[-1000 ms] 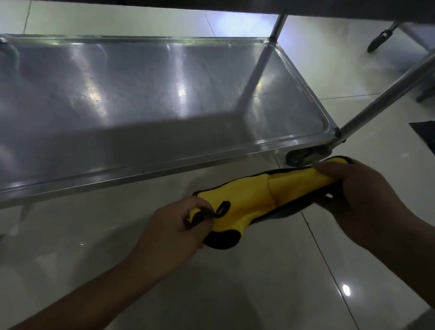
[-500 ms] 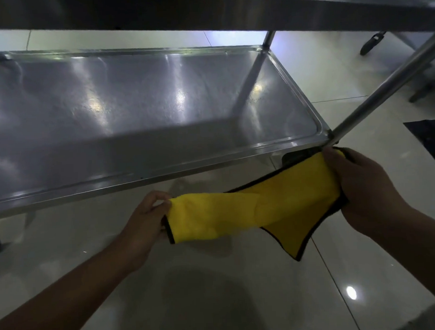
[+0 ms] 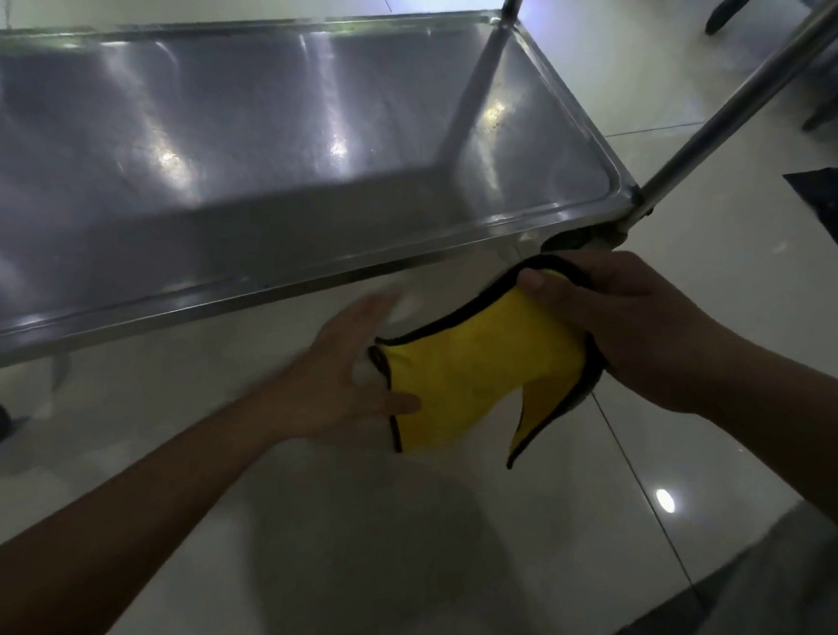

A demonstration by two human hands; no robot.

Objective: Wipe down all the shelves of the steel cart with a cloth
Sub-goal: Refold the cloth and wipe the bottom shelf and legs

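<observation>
A yellow cloth (image 3: pixel 476 386) with a black edge hangs folded in front of the steel cart's bottom shelf (image 3: pixel 268 132), near its right front corner. My right hand (image 3: pixel 617 329) grips the cloth's upper right end, thumb on top. My left hand (image 3: pixel 348 381) is flat with its fingers spread, blurred by motion, its thumb touching the cloth's left edge; it does not grip the cloth. The shelf is a shallow steel tray with a raised rim and nothing lies on it.
A slanted steel post (image 3: pixel 732 102) rises from the shelf's right front corner, with a caster (image 3: pixel 576 239) beneath it. A second post (image 3: pixel 510 0) stands at the back right. Glossy tiled floor (image 3: pixel 416 555) lies below my hands. A dark mat (image 3: pixel 826 208) sits at the right.
The cloth was stretched out between both hands; now my left hand has let go and opened flat beside it, while my right hand holds it folded shorter. The view has dropped lower.
</observation>
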